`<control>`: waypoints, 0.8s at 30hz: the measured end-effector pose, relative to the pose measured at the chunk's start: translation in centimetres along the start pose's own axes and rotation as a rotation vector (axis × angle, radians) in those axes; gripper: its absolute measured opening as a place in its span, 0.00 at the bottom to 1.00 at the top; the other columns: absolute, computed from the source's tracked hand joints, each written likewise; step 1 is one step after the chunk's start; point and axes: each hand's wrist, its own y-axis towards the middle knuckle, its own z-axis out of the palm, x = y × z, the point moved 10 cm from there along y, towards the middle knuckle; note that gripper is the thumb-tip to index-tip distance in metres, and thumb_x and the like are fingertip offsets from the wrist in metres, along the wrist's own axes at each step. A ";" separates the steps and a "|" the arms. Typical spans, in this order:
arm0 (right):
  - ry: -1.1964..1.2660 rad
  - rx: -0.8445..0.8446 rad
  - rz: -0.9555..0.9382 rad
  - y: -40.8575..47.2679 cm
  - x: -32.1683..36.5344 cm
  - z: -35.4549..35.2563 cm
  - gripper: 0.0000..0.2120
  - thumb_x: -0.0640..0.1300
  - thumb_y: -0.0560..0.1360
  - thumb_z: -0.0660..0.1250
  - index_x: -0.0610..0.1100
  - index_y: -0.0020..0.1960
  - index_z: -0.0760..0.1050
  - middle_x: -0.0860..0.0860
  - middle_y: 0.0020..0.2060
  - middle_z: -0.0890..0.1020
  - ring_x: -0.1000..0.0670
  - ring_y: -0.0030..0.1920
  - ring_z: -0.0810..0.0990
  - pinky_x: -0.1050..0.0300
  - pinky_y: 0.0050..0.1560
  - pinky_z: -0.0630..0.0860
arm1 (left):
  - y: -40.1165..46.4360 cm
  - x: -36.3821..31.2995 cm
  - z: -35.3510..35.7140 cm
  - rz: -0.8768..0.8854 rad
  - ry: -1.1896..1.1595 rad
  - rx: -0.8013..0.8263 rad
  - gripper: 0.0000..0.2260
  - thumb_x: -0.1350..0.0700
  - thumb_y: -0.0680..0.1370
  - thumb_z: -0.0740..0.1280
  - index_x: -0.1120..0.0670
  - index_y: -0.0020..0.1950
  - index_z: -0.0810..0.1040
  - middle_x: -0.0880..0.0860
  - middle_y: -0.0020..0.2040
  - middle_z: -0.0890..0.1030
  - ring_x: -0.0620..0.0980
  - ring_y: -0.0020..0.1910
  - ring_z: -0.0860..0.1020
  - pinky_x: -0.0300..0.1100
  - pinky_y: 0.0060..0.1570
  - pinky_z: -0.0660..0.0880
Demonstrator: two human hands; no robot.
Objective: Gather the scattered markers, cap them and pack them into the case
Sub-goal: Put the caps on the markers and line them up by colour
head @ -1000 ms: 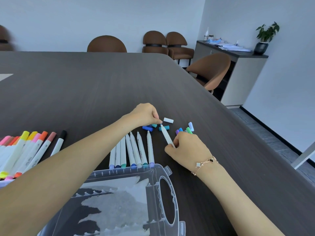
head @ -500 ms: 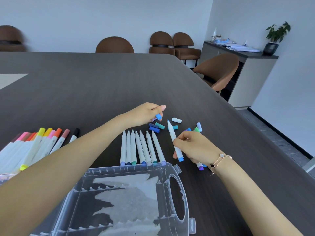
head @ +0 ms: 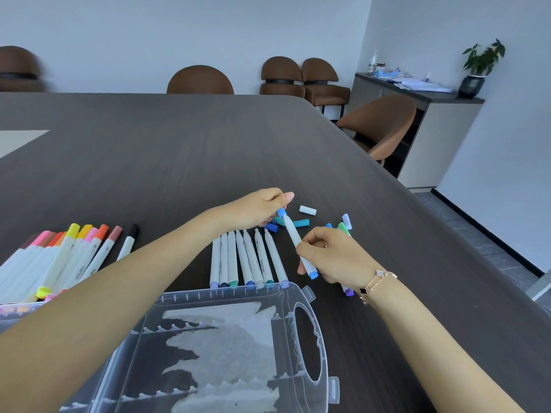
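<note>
My right hand (head: 331, 254) grips a white marker (head: 293, 238) with a light blue bottom end, held slanted above the table. My left hand (head: 261, 208) pinches a light blue cap (head: 281, 212) right at that marker's upper tip. Several uncapped white markers (head: 247, 257) lie in a row just beyond the clear plastic case (head: 301, 338). Loose caps lie past my hands: blue and teal caps (head: 299, 223), a white cap (head: 307, 210), a lilac cap (head: 346, 221). More markers are partly hidden under my right hand.
A bundle of capped warm-coloured markers (head: 68, 254) lies at the left, with a black-capped marker (head: 128, 242) beside it. The dark table's edge (head: 447, 222) runs diagonally at the right. Brown chairs (head: 378, 123) stand around the table.
My left hand picked a light blue cap from the pile and brought it to the tip of the marker. My right hand lifted and tilted that marker toward the cap.
</note>
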 end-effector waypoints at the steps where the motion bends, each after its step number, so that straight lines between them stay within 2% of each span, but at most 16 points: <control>1: 0.003 -0.011 -0.001 0.1 -0.1 -0.1 0.07 0.44 0.76 0.61 0.39 0.47 0.73 0.50 0.33 0.83 0.59 0.17 0.66 0.70 0.20 0.61 | 0.0 -0.1 0.2 -0.005 0.001 0.002 0.15 0.44 0.81 0.54 0.52 0.42 0.68 0.49 0.32 0.66 0.45 0.30 0.65 0.37 0.34 0.67; 6: -0.024 -0.011 0.018 0.6 -0.6 0.3 0.08 0.45 0.77 0.60 0.41 0.50 0.73 0.52 0.33 0.81 0.63 0.17 0.69 0.69 0.25 0.62 | 0.4 -0.5 -0.4 -0.031 0.018 -0.130 0.17 0.45 0.80 0.58 0.58 0.51 0.77 0.50 0.36 0.76 0.43 0.33 0.75 0.32 0.33 0.71; 9: -0.026 -0.041 -0.024 0.8 -0.4 -0.1 0.07 0.45 0.79 0.60 0.43 0.46 0.73 0.53 0.31 0.80 0.64 0.18 0.70 0.73 0.20 0.63 | 0.3 -1.3 -0.8 -0.001 0.006 -0.185 0.16 0.50 0.82 0.57 0.58 0.55 0.81 0.48 0.36 0.79 0.41 0.33 0.77 0.28 0.33 0.70; 13: -0.112 -0.097 -0.074 0.8 -0.3 -0.4 0.13 0.47 0.80 0.58 0.39 0.47 0.76 0.52 0.30 0.80 0.63 0.22 0.72 0.75 0.22 0.65 | 0.3 -1.6 -0.7 -0.005 0.114 -0.216 0.15 0.52 0.81 0.59 0.60 0.52 0.82 0.49 0.36 0.79 0.42 0.31 0.76 0.30 0.37 0.72; 16: -0.283 -0.195 -0.117 0.7 -0.2 -1.1 0.14 0.48 0.79 0.59 0.39 0.47 0.77 0.46 0.34 0.81 0.56 0.30 0.74 0.69 0.30 0.67 | 0.5 -1.3 -0.9 -0.050 0.118 -0.206 0.14 0.52 0.81 0.60 0.59 0.52 0.82 0.49 0.35 0.78 0.42 0.31 0.76 0.34 0.41 0.74; 20: -0.434 -0.262 -0.142 0.6 0.2 -1.4 0.14 0.48 0.79 0.60 0.37 0.46 0.76 0.50 0.27 0.69 0.53 0.28 0.66 0.64 0.28 0.61 | 0.4 -1.7 -0.6 -0.049 0.183 -0.177 0.14 0.51 0.80 0.61 0.58 0.51 0.83 0.48 0.35 0.79 0.41 0.30 0.76 0.32 0.39 0.73; 24: -0.389 -0.325 -0.158 0.3 0.5 -2.2 0.14 0.46 0.78 0.61 0.36 0.45 0.77 0.50 0.26 0.70 0.52 0.27 0.66 0.64 0.29 0.62 | 0.4 -1.9 -0.6 -0.073 0.150 -0.223 0.14 0.51 0.80 0.62 0.57 0.48 0.84 0.48 0.32 0.79 0.42 0.29 0.76 0.32 0.35 0.71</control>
